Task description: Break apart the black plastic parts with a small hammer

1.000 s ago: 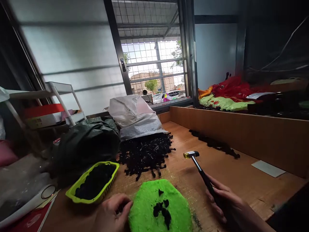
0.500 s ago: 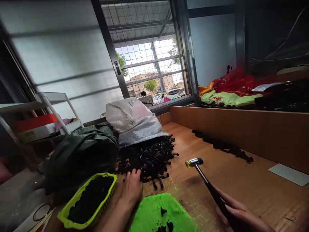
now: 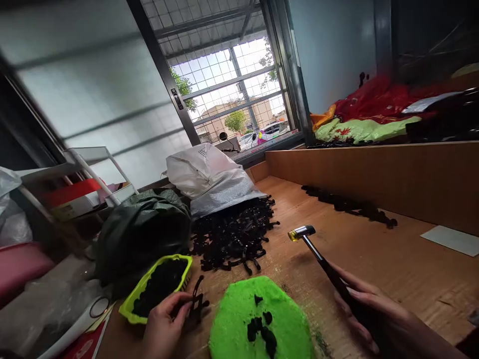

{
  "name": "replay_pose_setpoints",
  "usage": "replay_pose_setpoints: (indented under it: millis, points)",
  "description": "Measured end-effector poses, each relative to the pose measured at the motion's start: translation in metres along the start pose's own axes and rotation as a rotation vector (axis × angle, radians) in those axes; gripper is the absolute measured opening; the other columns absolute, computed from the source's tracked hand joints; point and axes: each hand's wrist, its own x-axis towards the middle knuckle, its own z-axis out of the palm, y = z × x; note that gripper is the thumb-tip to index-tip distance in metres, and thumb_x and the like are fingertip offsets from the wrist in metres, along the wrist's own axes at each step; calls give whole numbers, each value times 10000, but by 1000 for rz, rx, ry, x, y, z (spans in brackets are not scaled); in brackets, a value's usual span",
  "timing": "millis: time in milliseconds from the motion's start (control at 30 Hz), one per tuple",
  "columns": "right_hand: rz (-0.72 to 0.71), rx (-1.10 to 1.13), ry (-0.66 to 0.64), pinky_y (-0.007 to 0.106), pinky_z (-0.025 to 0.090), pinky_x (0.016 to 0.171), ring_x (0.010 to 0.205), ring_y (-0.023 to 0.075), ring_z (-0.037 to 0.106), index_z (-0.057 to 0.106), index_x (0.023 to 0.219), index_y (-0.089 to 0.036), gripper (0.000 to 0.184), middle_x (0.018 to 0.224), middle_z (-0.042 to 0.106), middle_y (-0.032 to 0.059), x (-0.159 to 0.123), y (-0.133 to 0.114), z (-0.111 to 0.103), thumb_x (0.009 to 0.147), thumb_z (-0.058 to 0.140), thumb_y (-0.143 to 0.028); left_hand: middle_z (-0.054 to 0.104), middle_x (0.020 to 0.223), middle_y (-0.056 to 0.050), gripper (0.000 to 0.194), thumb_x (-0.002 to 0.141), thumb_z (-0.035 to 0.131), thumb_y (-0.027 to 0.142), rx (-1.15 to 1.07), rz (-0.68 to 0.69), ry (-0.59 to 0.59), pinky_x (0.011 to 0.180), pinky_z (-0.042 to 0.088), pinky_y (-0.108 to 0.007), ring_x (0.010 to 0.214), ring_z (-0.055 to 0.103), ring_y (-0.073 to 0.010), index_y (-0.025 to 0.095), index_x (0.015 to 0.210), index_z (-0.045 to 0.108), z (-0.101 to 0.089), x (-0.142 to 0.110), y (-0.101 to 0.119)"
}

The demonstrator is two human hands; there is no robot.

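Observation:
My right hand (image 3: 361, 304) is wrapped round the dark handle of a small mallet (image 3: 318, 254), whose metal head has a yellow face and a black face. The mallet is raised over the wooden table. Between the thumb and fingers of my left hand (image 3: 168, 319) is a black curved part (image 3: 198, 301), beside a yellow-green basket (image 3: 129, 309) filled with small black pieces. In front of me lies a bright green pad (image 3: 232, 319) with several small black pieces (image 3: 267, 339) on it. A heap of black curved parts (image 3: 235, 234) lies beyond the pad.
A white sack (image 3: 220, 179) lies behind the heap, next to a dark green sack (image 3: 145, 234). Along the right, a wooden board (image 3: 355, 174) stands as an edge, with a row of black parts (image 3: 348, 207) beside it. A white card (image 3: 452, 240) lies at right.
My left hand has drawn back from the heap towards me and now holds a black curved part beside the basket. The mallet stays raised in my right hand. The view has shifted slightly.

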Motion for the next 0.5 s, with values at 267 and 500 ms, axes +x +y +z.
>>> replay_pose_setpoints:
  millis: [267,500]
  points:
    - [5,-71,51,169,401,301,411,106,465,347,1344,-301,732,678,529,-10,-1,-3,-3,700,691,-354,714,798,-83,190,761,531,236,79,402,140,632,551,-231,713,676,-186,181,812,706,14,-45,-38]
    - [-6,-120,92,163,391,304,409,102,463,351,1342,-274,686,662,516,-14,-3,-6,5,730,653,-342,702,770,-8,163,760,535,168,245,506,89,637,524,-221,718,644,-166,252,810,665,11,-53,-42]
